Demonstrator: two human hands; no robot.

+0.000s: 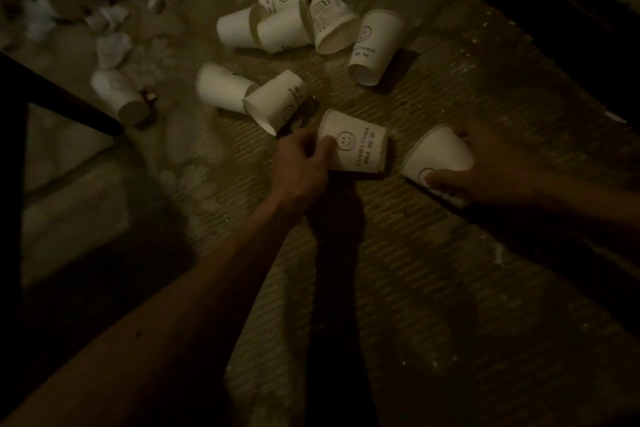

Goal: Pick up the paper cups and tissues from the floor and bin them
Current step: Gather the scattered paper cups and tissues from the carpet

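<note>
**Both hands on a cup each, floor was a right mess**

So the left hand [304,166] had its fingers curled round a smiley cup [360,149] that was lying on its side on the woven mat [415,270]. The right hand [491,166] gripped a plain-looking cup [440,156] just beside it, thumb along the near side and fingers over the far side. I couldn't tell if either cup was off the mat.

Just beyond the left hand were two tipped cups [225,88], touching each other, with a small dark card [299,114] poking out from under the nearer one. Further out from both hands sat a bunch of five cups [284,29], all knocked over and bumping together.

Well off to the left of the left hand was a lone cup [117,94], right by a dark furniture leg [69,97]. Beyond that lay crumpled tissues [112,48], pretty blurry in the dark.
</note>
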